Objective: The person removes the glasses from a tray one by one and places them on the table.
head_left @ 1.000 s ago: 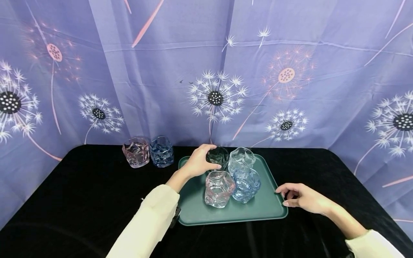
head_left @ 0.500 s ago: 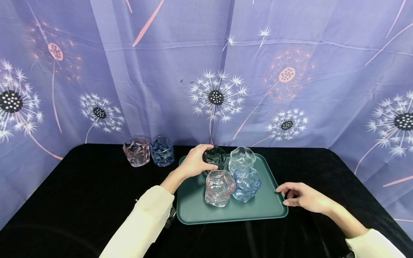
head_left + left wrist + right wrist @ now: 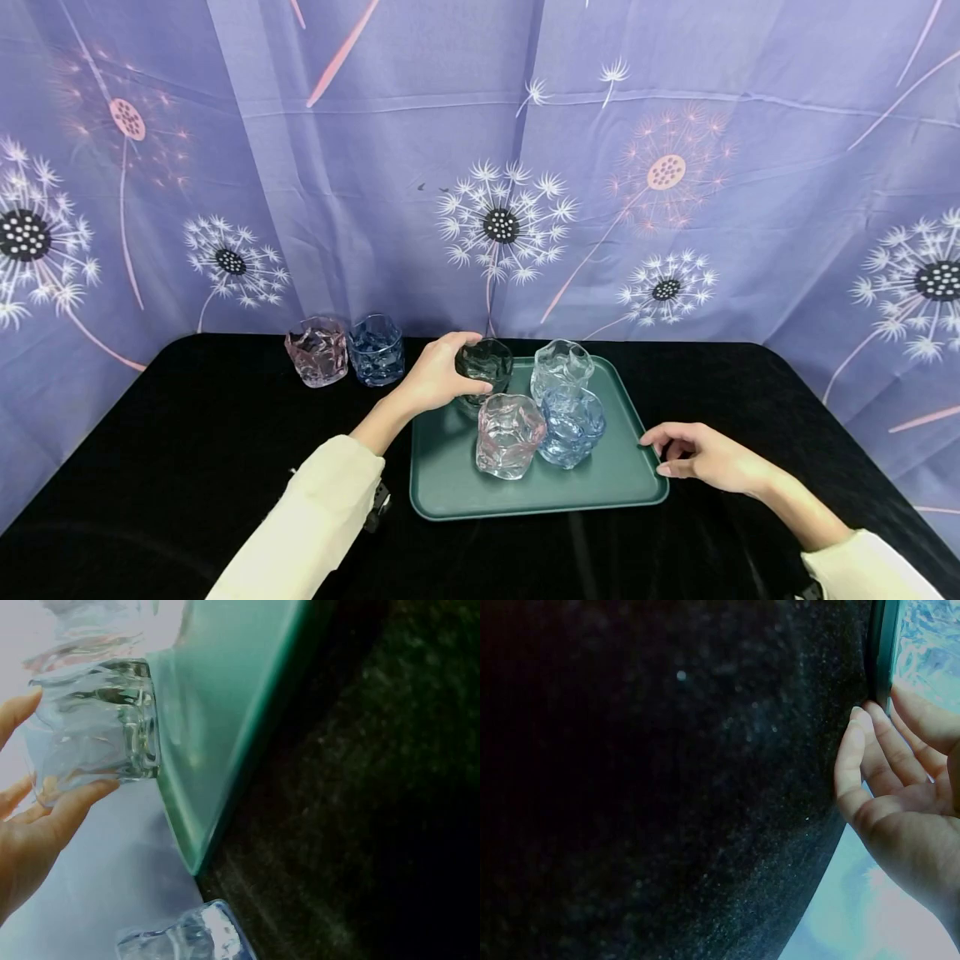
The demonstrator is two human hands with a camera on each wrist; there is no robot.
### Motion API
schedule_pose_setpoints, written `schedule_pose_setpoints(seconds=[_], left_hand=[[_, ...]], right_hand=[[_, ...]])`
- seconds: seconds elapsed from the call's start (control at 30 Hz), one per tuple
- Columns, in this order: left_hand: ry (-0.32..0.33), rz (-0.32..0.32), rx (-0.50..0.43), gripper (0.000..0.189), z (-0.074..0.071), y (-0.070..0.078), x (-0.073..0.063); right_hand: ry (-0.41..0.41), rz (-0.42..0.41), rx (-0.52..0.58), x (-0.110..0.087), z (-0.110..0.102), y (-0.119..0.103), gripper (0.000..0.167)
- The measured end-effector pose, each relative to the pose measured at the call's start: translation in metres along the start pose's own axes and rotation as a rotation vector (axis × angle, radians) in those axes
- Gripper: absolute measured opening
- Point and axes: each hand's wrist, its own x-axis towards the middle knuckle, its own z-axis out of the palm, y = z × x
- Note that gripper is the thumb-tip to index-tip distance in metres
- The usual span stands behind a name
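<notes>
We see the dark glass below centre frame, at the upper-left corner of the green tray, held by the left hand. Three paler glasses stand rightward. The right hand touches the tray's right rim; whether it grips, we cannot tell.

Lilac backdrop is printed with white and pink dandelions, top; dark-green tray, smoky-grey glass, light-blue glass are seen, centre; black cloth, below.
</notes>
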Motion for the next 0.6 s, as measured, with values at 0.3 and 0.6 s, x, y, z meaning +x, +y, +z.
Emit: schedule_pose_setpoints(seconds=[0.3, 0.6], left_hand=[[0.009, -0.019, 0.022, 0.07, -0.015, 0.003, -0.012], [0.031, -0.036, 0.049, 0.071, -0.029, -0.003, -0.024]], right_hand=[[0.002, -0.009, -0.006, 0.0, 0.0, -0.001, 0.031], [-0.004, -0.001, -0.002, 0.0, 0.0, -0.001, 0.032]])
